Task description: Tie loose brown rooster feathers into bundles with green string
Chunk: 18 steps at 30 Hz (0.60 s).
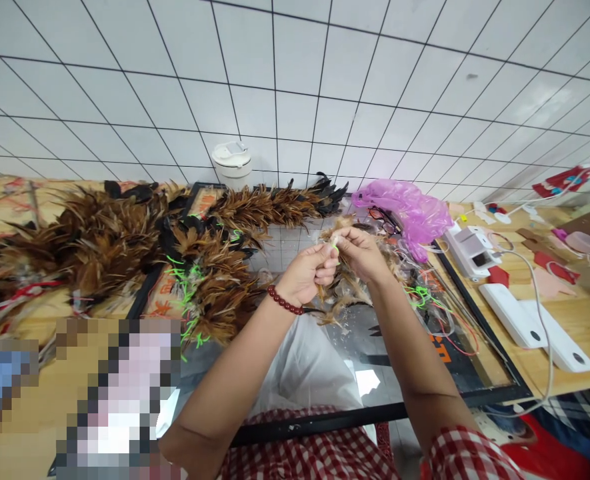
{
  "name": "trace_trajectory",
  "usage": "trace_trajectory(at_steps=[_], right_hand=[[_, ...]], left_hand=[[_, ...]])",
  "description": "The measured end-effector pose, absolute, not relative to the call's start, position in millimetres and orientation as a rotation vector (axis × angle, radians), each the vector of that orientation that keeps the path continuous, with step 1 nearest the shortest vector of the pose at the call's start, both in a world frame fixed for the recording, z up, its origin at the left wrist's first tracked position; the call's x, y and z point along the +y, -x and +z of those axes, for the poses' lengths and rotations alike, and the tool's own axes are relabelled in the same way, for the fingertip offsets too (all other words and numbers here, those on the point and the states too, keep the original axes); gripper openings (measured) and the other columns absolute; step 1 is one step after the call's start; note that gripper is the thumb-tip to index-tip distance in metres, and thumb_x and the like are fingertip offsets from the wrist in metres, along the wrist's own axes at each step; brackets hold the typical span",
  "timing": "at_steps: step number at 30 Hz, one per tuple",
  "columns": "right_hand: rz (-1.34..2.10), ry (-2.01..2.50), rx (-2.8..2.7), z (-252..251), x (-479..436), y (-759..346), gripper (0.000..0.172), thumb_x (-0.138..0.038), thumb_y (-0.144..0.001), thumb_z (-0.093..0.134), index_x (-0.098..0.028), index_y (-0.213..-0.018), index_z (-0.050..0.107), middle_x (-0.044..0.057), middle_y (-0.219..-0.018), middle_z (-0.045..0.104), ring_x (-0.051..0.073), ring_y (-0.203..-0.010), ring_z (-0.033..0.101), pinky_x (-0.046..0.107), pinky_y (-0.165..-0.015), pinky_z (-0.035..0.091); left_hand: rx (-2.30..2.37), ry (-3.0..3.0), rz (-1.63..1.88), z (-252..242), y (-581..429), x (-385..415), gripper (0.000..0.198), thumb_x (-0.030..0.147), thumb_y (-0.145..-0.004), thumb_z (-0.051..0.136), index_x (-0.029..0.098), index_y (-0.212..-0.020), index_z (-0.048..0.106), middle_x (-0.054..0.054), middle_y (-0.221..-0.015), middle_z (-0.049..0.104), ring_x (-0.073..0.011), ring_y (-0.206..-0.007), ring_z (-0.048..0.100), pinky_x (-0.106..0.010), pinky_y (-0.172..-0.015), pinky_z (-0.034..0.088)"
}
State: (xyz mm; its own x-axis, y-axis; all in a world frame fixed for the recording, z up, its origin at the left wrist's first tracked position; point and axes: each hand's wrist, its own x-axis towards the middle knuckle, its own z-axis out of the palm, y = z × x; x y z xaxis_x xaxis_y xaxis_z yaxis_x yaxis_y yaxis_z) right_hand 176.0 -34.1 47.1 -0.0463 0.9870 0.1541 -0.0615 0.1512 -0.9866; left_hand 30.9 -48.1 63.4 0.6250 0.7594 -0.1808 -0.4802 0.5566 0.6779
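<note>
My left hand (311, 272), with a dark red bead bracelet at the wrist, is closed, its fingers curled and the thumb pressed toward the other hand. My right hand (359, 252) pinches at the same spot, fingertips meeting the left ones. Between them shows a bit of bright green string (335, 245) at a whitish end, with brown feather barely visible below the left fingers. Loose pale brown feathers (342, 293) lie on the glass under the hands. To the left lie bundles of brown feathers (225, 287), several with green string ends (189, 287) sticking out.
A black-framed glass panel (319, 421) covers the wooden table. Behind are a row of brown and black feathers (269, 207) and a white lidded bin (232, 163). At right lie a purple plastic bag (409, 210), glasses (385, 219), green strings (419, 295), white devices (515, 317) and a cable (539, 313).
</note>
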Motion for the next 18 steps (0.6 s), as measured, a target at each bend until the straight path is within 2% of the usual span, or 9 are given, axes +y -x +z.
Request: trace_trajectory(at_steps=[4, 8, 12, 16, 18], right_hand=[[1.04, 1.088, -1.369, 41, -31, -175, 0.036, -0.054, -0.074, 0.067, -0.019, -0.073, 0.059, -0.001, -0.069, 0.056, 0.011, -0.062, 0.046, 0.024, -0.06, 0.04], [0.824, 1.181, -1.607, 48, -36, -178, 0.029, -0.046, -0.084, 0.058, -0.018, -0.075, 0.059, -0.001, -0.069, 0.057, 0.012, -0.065, 0.048, 0.026, -0.064, 0.039], [0.459, 1.181, -2.005, 66, -49, -177, 0.02, -0.029, -0.09, 0.051, -0.018, -0.075, 0.06, 0.002, -0.071, 0.059, 0.015, -0.069, 0.052, 0.028, -0.068, 0.039], [0.01, 1.193, -2.258, 81, -60, -170, 0.017, -0.021, -0.09, 0.047, -0.019, -0.08, 0.061, 0.006, -0.075, 0.059, 0.02, -0.079, 0.051, 0.034, -0.074, 0.035], [-0.072, 1.214, -2.244, 85, -62, -171, 0.017, -0.02, -0.089, 0.047, -0.02, -0.081, 0.061, 0.006, -0.077, 0.058, 0.021, -0.08, 0.049, 0.035, -0.074, 0.034]], left_hand=[[0.449, -0.603, 0.705, 64, -32, -49, 0.022, 0.025, -0.073, 0.071, 0.013, -0.069, 0.053, 0.006, -0.055, 0.037, -0.0002, -0.04, 0.023, -0.013, -0.039, 0.015], [0.71, -0.781, 1.031, 60, -31, -43, 0.022, 0.03, -0.077, 0.067, 0.013, -0.067, 0.056, 0.005, -0.054, 0.038, -0.0019, -0.041, 0.024, -0.017, -0.041, 0.014], [1.023, -1.095, 1.248, 55, -21, -32, 0.019, 0.027, -0.08, 0.061, 0.015, -0.065, 0.06, 0.004, -0.053, 0.043, -0.007, -0.048, 0.033, -0.02, -0.048, 0.024], [1.143, -1.692, 1.157, 52, -13, -32, 0.018, 0.013, -0.077, 0.056, 0.017, -0.06, 0.06, 0.001, -0.056, 0.05, -0.0124, -0.058, 0.042, -0.024, -0.059, 0.029], [1.054, -1.853, 1.069, 53, -13, -36, 0.017, 0.01, -0.075, 0.056, 0.018, -0.061, 0.06, 0.0, -0.058, 0.051, -0.0139, -0.059, 0.043, -0.025, -0.061, 0.029]])
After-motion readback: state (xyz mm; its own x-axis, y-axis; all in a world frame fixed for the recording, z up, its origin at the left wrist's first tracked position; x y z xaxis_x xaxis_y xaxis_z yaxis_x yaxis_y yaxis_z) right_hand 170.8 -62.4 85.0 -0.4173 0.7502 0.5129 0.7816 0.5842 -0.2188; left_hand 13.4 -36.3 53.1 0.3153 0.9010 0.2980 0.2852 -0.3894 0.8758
